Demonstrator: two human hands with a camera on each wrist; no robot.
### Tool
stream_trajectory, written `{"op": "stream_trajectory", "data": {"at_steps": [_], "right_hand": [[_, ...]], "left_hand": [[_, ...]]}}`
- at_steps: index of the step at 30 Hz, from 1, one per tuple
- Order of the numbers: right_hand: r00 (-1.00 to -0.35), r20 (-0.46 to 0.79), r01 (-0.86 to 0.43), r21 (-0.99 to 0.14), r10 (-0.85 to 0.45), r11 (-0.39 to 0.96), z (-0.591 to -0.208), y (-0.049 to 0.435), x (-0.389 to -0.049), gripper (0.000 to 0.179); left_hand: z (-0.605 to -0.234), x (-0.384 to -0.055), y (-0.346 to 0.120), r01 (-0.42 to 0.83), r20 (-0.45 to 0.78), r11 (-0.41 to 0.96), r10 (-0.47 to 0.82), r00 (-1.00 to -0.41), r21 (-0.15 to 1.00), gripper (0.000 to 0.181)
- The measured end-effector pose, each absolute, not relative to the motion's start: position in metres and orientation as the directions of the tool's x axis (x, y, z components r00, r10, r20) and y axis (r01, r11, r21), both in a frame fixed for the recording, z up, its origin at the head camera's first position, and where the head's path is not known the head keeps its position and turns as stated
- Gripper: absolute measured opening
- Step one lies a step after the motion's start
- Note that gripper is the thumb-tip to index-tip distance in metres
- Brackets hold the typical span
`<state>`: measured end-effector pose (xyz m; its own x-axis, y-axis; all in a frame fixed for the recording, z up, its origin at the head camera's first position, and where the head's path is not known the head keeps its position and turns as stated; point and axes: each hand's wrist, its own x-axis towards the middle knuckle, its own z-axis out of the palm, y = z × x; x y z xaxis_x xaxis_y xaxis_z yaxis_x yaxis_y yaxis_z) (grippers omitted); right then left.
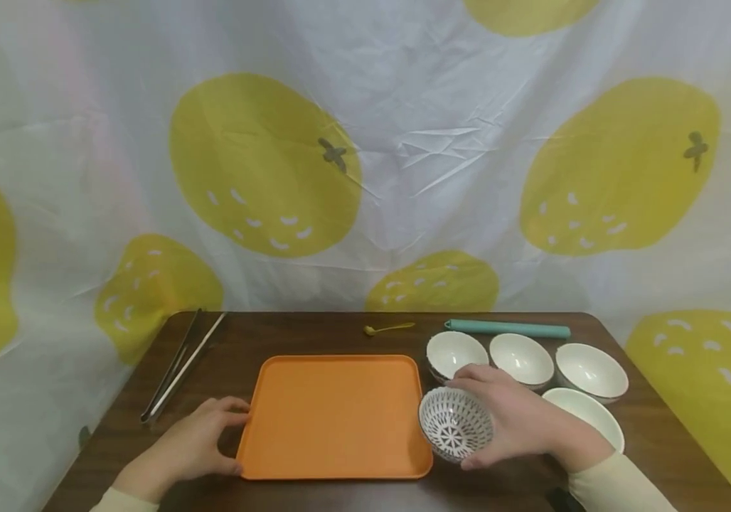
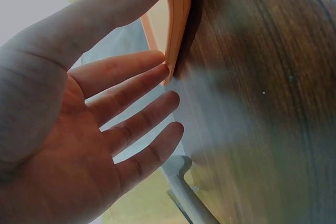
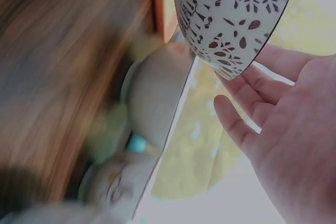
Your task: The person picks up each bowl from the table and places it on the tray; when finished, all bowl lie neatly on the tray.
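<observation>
My right hand [image 1: 519, 419] grips a small patterned bowl [image 1: 455, 424] by its side, near the right edge of an orange tray [image 1: 333, 419]. The bowl's mouth faces up, tilted towards the head camera; a dark-and-white pattern covers its inside. In the right wrist view the bowl [image 3: 231, 19] shows a printed outside and its foot points down to the table. At the tray's left edge, my left hand [image 1: 189, 441] touches the rim with thumb and fingertips, fingers loosely extended. The left wrist view shows these fingers [image 2: 136, 87] spread beside the tray's edge [image 2: 178, 14].
Several white-lined bowls [image 1: 522, 360] stand right of the tray on the dark wood table [image 1: 314, 334]. Behind them lies a teal stick-like roll [image 1: 509, 328]. A small yellow spoon [image 1: 387, 328] lies at the back, tongs [image 1: 180, 373] at the left. A lemon-print curtain [image 1: 417, 178] hangs behind.
</observation>
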<state>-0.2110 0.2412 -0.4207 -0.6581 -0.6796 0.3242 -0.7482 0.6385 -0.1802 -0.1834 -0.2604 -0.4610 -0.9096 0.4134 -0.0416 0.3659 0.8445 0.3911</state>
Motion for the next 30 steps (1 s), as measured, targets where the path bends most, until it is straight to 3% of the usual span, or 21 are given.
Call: {"op": "stream_trajectory", "data": {"at_steps": [6,30], "right_hand": [[-0.66,0.291,-0.752,-0.259,-0.693,0.607,-0.425,0.206,-0.222,0.099],[-0.831,0.23,-0.553,-0.432,-0.506,0.713,-0.45,0.078,-0.264,0.112]], "left_hand": [[-0.459,-0.184,-0.26,0.353,-0.045,0.857,0.397,-0.917,0.376,0.075],[-0.46,-0.182,-0.257,0.372,-0.001,0.862,0.397,-0.918,0.346,0.076]]}}
